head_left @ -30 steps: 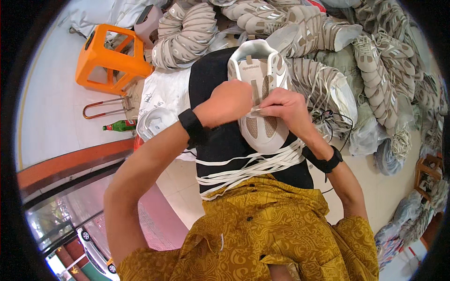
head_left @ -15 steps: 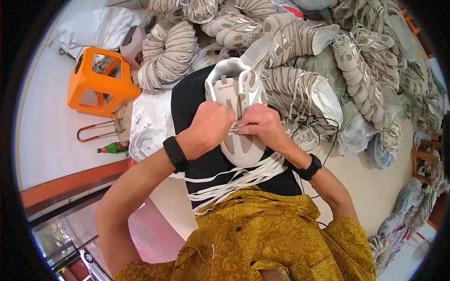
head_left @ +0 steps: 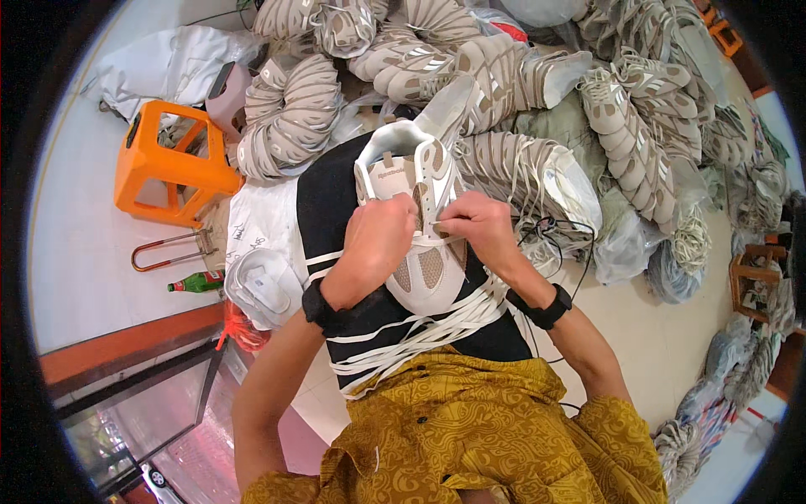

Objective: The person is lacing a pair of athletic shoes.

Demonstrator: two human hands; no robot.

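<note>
On the black cloth over my lap lies a beige and white shoe upper (head_left: 430, 290), its toe toward me and its collar away. A short white strip of shoelace (head_left: 426, 242) crosses its throat just above the toe. My left hand (head_left: 379, 238) is closed over the left eyelet edge, its fingertips partly hidden. At the right eyelet edge my right hand (head_left: 480, 223) is pinched, thumb against forefinger, by the end of that strip. Many loose white laces (head_left: 420, 340) lie across the cloth below the toe.
Stacks of nested shoe uppers (head_left: 290, 118) lie beyond my lap, with more uppers (head_left: 529, 181) to its right. An orange stool (head_left: 172, 160), a green bottle (head_left: 197, 282) and white shoe parts (head_left: 264, 286) are on the left. A black cord (head_left: 579, 225) loops at the right.
My hands have moved a little apart at the throat, the right one outward to the right eyelet edge. The crossing lace strip now shows between them. The whole view has shifted slightly.
</note>
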